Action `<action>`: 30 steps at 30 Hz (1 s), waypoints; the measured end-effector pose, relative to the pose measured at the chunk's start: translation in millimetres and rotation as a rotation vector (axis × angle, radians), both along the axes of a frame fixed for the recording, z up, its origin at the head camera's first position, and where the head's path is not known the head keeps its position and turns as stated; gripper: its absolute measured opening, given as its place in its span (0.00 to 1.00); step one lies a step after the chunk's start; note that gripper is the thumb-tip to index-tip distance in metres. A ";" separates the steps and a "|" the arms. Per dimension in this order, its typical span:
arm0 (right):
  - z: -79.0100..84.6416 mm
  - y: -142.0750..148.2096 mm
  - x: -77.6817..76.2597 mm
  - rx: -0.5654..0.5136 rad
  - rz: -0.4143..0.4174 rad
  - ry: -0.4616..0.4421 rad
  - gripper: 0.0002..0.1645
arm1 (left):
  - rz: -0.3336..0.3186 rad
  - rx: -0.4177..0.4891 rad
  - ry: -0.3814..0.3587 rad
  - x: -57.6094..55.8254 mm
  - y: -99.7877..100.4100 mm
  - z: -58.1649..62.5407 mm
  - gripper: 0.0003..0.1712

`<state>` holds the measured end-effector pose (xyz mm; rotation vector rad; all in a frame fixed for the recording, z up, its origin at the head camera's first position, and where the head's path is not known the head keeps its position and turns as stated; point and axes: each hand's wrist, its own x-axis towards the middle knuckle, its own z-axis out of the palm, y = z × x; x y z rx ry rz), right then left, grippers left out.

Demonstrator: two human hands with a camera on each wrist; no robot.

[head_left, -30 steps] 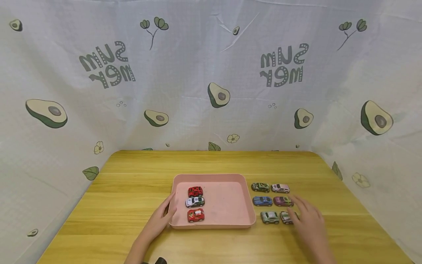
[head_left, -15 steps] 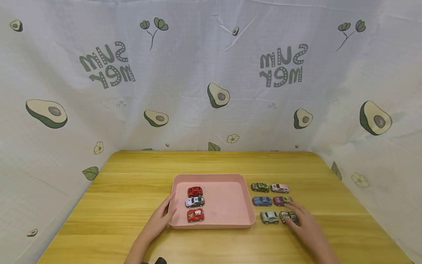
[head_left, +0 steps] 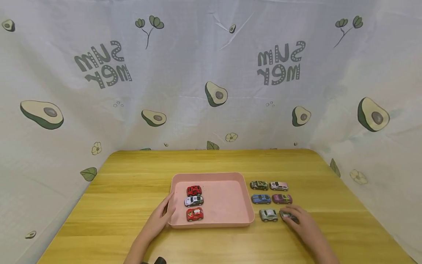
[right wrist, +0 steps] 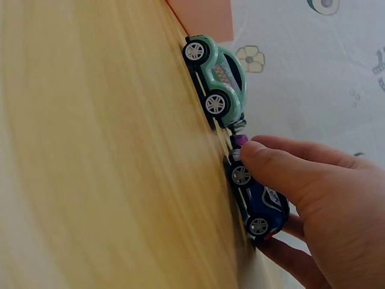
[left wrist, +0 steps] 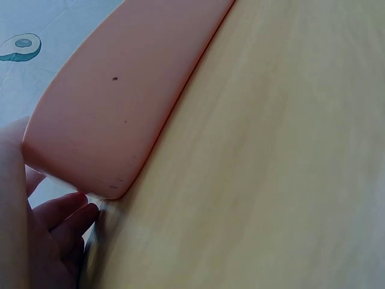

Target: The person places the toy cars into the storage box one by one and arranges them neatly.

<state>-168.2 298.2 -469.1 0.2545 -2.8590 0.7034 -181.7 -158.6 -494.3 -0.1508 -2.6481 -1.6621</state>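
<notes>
My left hand [head_left: 159, 219] holds the left rim of a pink tray [head_left: 227, 224]; in the left wrist view its fingertips curl against the tray's outer wall. Inside the tray stand a red-and-black toy car [head_left: 194, 190], a white toy car [head_left: 193, 200] and a red toy car [head_left: 195, 214]. To the right of the tray, my right hand [head_left: 304, 225] pinches a dark blue toy car [right wrist: 267, 201] between thumb and fingers, its wheels at or near the tabletop. Ahead of that car sits a pale green toy car [right wrist: 221, 81]. My hand partly covers the held car.
Two rows stand behind: a blue toy car [head_left: 261, 199] beside a purple one [head_left: 282, 198], then a dark green car [head_left: 259, 185] beside a pale pink one [head_left: 278, 186]. A printed curtain [head_left: 184, 73] surrounds the wooden table [head_left: 132, 165] at back and sides.
My right hand has moved left and down onto the dark car, drawing away from the purple one, and its fingers have closed in. My left hand stays at the tray.
</notes>
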 end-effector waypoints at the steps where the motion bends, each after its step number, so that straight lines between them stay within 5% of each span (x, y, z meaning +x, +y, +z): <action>1: 0.4 0.1 -0.2 0.003 0.000 -0.001 0.17 | -0.001 0.001 0.001 -0.2 -0.1 0.2 0.32; 19: 6.9 -4.3 3.5 0.038 -0.027 0.051 0.15 | -0.006 -0.001 0.006 -0.3 -0.8 0.2 0.32; 30: 25.4 -17.9 9.0 0.048 -0.059 0.030 0.20 | -0.003 -0.002 0.002 -0.8 -0.7 -0.5 0.32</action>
